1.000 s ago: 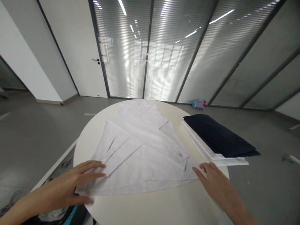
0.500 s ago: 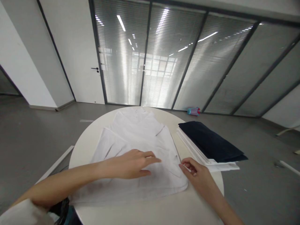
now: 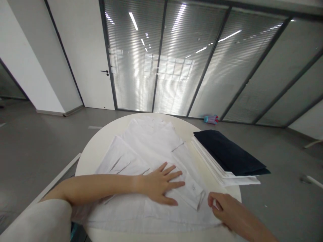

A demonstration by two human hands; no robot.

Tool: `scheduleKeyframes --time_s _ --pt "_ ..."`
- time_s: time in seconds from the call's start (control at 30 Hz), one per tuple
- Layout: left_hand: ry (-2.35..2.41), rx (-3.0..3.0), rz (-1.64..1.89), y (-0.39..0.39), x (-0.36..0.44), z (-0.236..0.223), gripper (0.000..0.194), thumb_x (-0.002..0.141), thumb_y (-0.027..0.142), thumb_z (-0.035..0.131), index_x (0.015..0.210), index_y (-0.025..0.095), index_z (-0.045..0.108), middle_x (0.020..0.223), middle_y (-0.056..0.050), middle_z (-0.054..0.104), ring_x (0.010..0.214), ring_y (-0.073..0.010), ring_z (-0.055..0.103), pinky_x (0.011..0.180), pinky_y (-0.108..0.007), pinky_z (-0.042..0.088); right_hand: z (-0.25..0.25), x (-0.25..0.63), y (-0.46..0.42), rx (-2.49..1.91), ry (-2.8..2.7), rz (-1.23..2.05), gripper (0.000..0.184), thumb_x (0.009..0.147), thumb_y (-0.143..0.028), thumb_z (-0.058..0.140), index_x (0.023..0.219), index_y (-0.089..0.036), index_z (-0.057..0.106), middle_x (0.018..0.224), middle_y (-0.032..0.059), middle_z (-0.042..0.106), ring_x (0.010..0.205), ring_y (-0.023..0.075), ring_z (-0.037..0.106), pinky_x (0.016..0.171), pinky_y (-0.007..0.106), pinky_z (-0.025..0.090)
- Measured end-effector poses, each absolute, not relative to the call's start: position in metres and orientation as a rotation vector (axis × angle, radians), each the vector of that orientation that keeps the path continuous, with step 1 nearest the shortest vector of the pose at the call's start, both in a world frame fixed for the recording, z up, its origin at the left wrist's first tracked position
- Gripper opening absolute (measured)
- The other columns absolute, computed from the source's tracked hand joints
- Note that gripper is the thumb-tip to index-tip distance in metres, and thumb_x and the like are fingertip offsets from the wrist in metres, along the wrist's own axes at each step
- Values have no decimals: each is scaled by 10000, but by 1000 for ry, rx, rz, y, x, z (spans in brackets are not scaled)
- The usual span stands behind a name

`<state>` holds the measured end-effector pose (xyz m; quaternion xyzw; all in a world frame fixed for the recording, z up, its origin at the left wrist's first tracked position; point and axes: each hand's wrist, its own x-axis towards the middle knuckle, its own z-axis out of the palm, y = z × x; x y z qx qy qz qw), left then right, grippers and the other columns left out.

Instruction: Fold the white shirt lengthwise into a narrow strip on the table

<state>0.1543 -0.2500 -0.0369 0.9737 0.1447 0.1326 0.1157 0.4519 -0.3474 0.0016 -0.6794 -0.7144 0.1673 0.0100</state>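
Observation:
A white long-sleeved shirt (image 3: 151,144) lies spread on the round table, its collar at the far edge and its sleeves laid over the body. My left hand (image 3: 165,185) rests flat on the shirt's lower middle, palm down with fingers spread. At the shirt's lower right edge, beside a sleeve cuff (image 3: 198,198), my right hand (image 3: 224,210) is closed in a pinch on the fabric. Its lower fingers are partly hidden.
The round cream table (image 3: 101,144) carries a stack of folded white cloth (image 3: 214,168) topped by a folded dark navy garment (image 3: 227,151) at the right. A colourful cylindrical object (image 3: 210,119) lies on the floor by the glass partition (image 3: 174,77).
My left hand has moved right and flattened onto the shirt with fingers spread. My right hand has moved right and nearer me, and the shirt's lower right side has spread outward.

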Motion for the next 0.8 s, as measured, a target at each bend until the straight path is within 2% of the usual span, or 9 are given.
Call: scheduleKeyframes --time_s 0.1,0.2,0.27,0.33,0.4,0.47,0.6,0.7,0.8 --pt "386 2846 382 -267 153 -34 760 911 666 497 1528 234 390 1622 -138 269 1493 -404 214 1202 -636 134 7 452 -356 -2095 -2314 476 157 747 -267 612 852 -281 728 743 35 712 704 240 673 650 306 438" --pt "348 2811 377 -260 154 -25 686 945 624 475 1508 234 423 1612 -129 301 1486 -373 259 1205 -589 205 25 441 -349 -2007 -2330 352 226 826 -383 612 980 -302 756 832 61 744 746 263 691 712 353 479" --pt "390 2725 429 -232 151 -10 613 966 588 464 1459 226 489 1551 -121 425 1434 -319 389 1185 -491 310 47 425 -332 -1885 -2363 259 270 863 -400 588 1043 -287 755 868 75 748 765 260 694 737 360 493" --pt "578 2555 524 -185 140 13 553 972 589 445 1341 207 599 1386 -113 606 1268 -276 576 1102 -414 423 81 405 -305 -1760 -2438 218 253 862 -374 603 1032 -268 758 808 62 733 714 238 679 720 346 497" --pt "909 2264 674 -126 120 40 634 946 671 399 1159 148 688 1219 -148 691 1052 -297 685 959 -420 513 122 383 -265 -1644 -2535 312 221 859 -353 644 1014 -248 763 722 34 695 672 216 660 698 325 500" --pt "1121 1855 772 -66 93 65 730 932 719 350 1189 104 646 1279 -205 643 919 -310 717 848 -434 546 163 363 -214 -1533 -2501 489 201 864 -333 677 981 -191 760 731 30 676 660 185 649 708 312 513" --pt "1030 1213 894 19 46 78 755 974 680 220 1371 99 493 1384 -263 538 1013 -315 704 815 -386 556 205 337 -93 -1409 -2113 987 272 913 -331 677 998 -73 688 825 72 669 701 148 658 743 327 561" --pt "1044 1000 921 48 36 59 813 967 692 128 1451 98 399 1463 -290 424 1080 -323 681 810 -384 569 181 328 -17 -1287 -1686 1256 351 964 -410 612 1090 -82 616 986 118 668 776 153 678 730 295 591" --pt "1083 905 905 66 41 35 884 931 735 65 1489 112 351 1530 -292 304 1091 -322 677 828 -397 580 125 321 32 -1213 -1272 1404 448 1032 -469 436 1216 -72 530 1229 197 586 863 153 689 685 235 596"
